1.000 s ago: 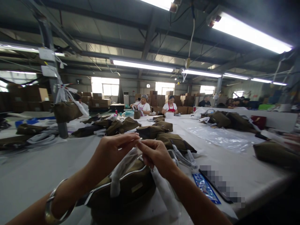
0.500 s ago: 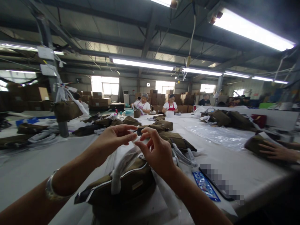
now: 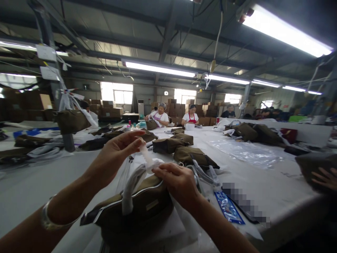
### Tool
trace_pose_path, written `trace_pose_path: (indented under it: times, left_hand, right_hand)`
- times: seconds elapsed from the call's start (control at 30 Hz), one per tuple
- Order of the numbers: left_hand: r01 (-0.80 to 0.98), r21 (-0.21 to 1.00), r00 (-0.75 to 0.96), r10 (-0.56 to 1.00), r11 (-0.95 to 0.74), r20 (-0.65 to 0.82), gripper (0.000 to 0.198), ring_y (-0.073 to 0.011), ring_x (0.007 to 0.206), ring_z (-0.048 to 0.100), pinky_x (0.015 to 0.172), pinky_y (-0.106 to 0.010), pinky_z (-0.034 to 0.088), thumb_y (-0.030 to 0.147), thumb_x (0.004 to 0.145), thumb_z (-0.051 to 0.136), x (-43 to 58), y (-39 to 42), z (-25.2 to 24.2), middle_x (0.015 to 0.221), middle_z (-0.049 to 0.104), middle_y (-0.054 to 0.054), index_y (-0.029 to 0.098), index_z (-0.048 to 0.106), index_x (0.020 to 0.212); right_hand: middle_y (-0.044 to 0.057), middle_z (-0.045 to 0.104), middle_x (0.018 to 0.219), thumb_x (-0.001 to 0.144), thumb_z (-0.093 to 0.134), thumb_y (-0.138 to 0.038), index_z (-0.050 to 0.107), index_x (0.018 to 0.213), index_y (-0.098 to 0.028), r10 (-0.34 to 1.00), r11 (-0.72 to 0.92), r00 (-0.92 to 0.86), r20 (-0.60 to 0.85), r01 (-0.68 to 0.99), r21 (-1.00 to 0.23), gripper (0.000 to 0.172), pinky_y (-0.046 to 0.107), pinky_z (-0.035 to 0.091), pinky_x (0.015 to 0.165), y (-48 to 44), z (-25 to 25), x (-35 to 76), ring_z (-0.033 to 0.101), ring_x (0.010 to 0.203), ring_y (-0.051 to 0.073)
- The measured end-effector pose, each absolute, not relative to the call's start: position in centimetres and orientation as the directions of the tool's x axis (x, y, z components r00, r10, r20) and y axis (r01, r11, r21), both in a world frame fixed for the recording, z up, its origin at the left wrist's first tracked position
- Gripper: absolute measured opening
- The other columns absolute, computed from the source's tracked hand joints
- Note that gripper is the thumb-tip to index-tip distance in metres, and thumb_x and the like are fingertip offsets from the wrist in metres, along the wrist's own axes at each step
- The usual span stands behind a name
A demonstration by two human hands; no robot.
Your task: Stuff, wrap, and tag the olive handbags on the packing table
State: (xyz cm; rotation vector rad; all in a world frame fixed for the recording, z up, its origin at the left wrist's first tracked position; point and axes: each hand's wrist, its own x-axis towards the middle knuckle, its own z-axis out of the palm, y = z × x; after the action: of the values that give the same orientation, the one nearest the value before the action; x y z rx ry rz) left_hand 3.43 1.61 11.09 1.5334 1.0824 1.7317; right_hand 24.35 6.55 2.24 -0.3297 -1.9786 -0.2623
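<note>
An olive-brown handbag (image 3: 137, 214) with a silver zipper stands on the white table before me. Its raised handle (image 3: 129, 196) is wrapped in white material. My left hand (image 3: 119, 154), above the bag, pinches the upper end of a translucent whitish strip (image 3: 146, 156) between thumb and fingers. The strip runs down to the top of the wrapped handle. There my right hand (image 3: 180, 182) is closed, its fingertips gripping the white handle wrapping. Whether the strip is tape or film, I cannot tell.
More olive bags (image 3: 196, 157) lie beyond mine. A blue printed packet (image 3: 228, 207) and a dark, pixelated flat object (image 3: 244, 203) lie at right. Clear plastic sheets (image 3: 250, 153) are spread farther back. At the right edge, another person's hand (image 3: 326, 179) touches a bag.
My left hand has moved left and away from my right, drawing the whitish strip out between them. My right hand has lowered onto the handle wrapping. The neighbour's bag and hand moved right.
</note>
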Motion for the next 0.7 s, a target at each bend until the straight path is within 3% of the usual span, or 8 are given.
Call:
trace_pose_path:
  times: [0.07, 0.13, 0.23, 0.3, 0.4, 0.53, 0.63, 0.7]
  left_hand:
    - [0.231, 0.868, -0.118, 0.872, -0.440, 0.474, 0.050, -0.0216, 0.103, 0.067, 0.084, -0.027, 0.056, 0.063, 0.086, 0.068, 3.6, 1.2, 10.4, 0.114, 0.073, -0.006, 0.025, 0.072, 0.118]
    - [0.422, 0.828, -0.041, 0.905, -0.369, 0.424, 0.061, -0.0270, 0.108, 0.068, 0.083, -0.032, 0.056, 0.073, 0.090, 0.052, 4.1, 0.6, 9.7, 0.122, 0.072, -0.009, 0.024, 0.071, 0.120]
    - [0.631, 0.722, 0.192, 0.959, -0.282, 0.207, 0.053, -0.0259, 0.089, 0.072, 0.074, -0.030, 0.054, 0.069, 0.090, 0.052, 4.9, 0.3, 9.0, 0.100, 0.077, -0.006, 0.024, 0.074, 0.107]
    - [0.687, 0.674, 0.272, 0.956, -0.270, 0.106, 0.045, -0.0222, 0.070, 0.070, 0.063, -0.026, 0.051, 0.064, 0.089, 0.056, 5.0, 0.5, 8.9, 0.078, 0.074, -0.002, 0.022, 0.073, 0.092]
    - [0.821, 0.474, 0.212, 0.941, -0.317, 0.263, 0.044, -0.0216, 0.062, 0.068, 0.059, -0.027, 0.045, 0.063, 0.087, 0.058, 4.7, 1.3, 9.1, 0.070, 0.071, -0.001, 0.021, 0.072, 0.089]
    - [0.954, 0.150, 0.132, 0.815, -0.258, 0.564, 0.053, -0.0289, 0.074, 0.073, 0.064, -0.032, 0.044, 0.063, 0.092, 0.049, 3.9, 2.6, 8.7, 0.090, 0.077, -0.007, 0.023, 0.072, 0.119]
    - [0.972, 0.056, 0.132, 0.725, -0.229, 0.676, 0.053, -0.0329, 0.086, 0.075, 0.068, -0.034, 0.048, 0.059, 0.097, 0.043, 3.7, 3.4, 7.4, 0.106, 0.078, -0.009, 0.024, 0.069, 0.127]
    - [0.968, 0.042, 0.150, 0.706, -0.247, 0.692, 0.052, -0.0332, 0.092, 0.075, 0.073, -0.035, 0.050, 0.057, 0.099, 0.042, 3.8, 4.0, 6.3, 0.114, 0.076, -0.010, 0.023, 0.069, 0.128]
  right_hand:
    - [0.003, 0.077, 0.106, 0.101, 0.057, -0.019, 0.073, 0.117, -0.024, 0.217, 0.948, -0.287, 0.933, 0.292, -0.130, 0.023, 0.022, 0.058, 0.076, 6.5, 1.2, 25.0, 0.074, 0.088, 0.014]
    - [0.005, 0.076, 0.106, 0.101, 0.057, -0.019, 0.072, 0.118, -0.023, 0.349, 0.919, -0.155, 0.924, 0.248, -0.306, 0.023, 0.022, 0.059, 0.067, 6.4, 0.2, 25.8, 0.071, 0.073, 0.012]
    - [0.006, 0.073, 0.103, 0.100, 0.058, -0.021, 0.074, 0.114, -0.021, 0.503, 0.846, -0.025, 0.864, 0.216, -0.487, 0.021, 0.022, 0.055, 0.054, 6.4, -0.9, 27.0, 0.060, 0.054, 0.008]
    - [0.005, 0.073, 0.102, 0.100, 0.058, -0.021, 0.075, 0.112, -0.020, 0.557, 0.806, 0.030, 0.830, 0.223, -0.549, 0.020, 0.021, 0.055, 0.055, 6.3, -1.6, 27.9, 0.059, 0.053, 0.007]
    - [0.004, 0.073, 0.097, 0.099, 0.059, -0.022, 0.076, 0.108, -0.020, 0.595, 0.755, 0.110, 0.796, 0.261, -0.601, 0.019, 0.021, 0.055, 0.057, 5.9, -2.6, 29.3, 0.060, 0.054, 0.008]
    - [0.004, 0.074, 0.094, 0.100, 0.058, -0.025, 0.076, 0.109, -0.022, 0.645, 0.682, 0.156, 0.748, 0.323, -0.656, 0.020, 0.022, 0.058, 0.064, 4.7, -4.7, 31.0, 0.065, 0.062, 0.010]
    - [0.006, 0.075, 0.103, 0.099, 0.057, -0.027, 0.075, 0.113, -0.023, 0.705, 0.622, 0.117, 0.700, 0.374, -0.688, 0.023, 0.025, 0.062, 0.078, 3.3, -7.1, 31.4, 0.073, 0.085, 0.016]
    - [0.009, 0.074, 0.118, 0.097, 0.060, -0.029, 0.072, 0.123, -0.024, 0.744, 0.601, 0.030, 0.667, 0.406, -0.689, 0.029, 0.031, 0.061, 0.093, 2.1, -9.1, 31.0, 0.071, 0.108, 0.022]
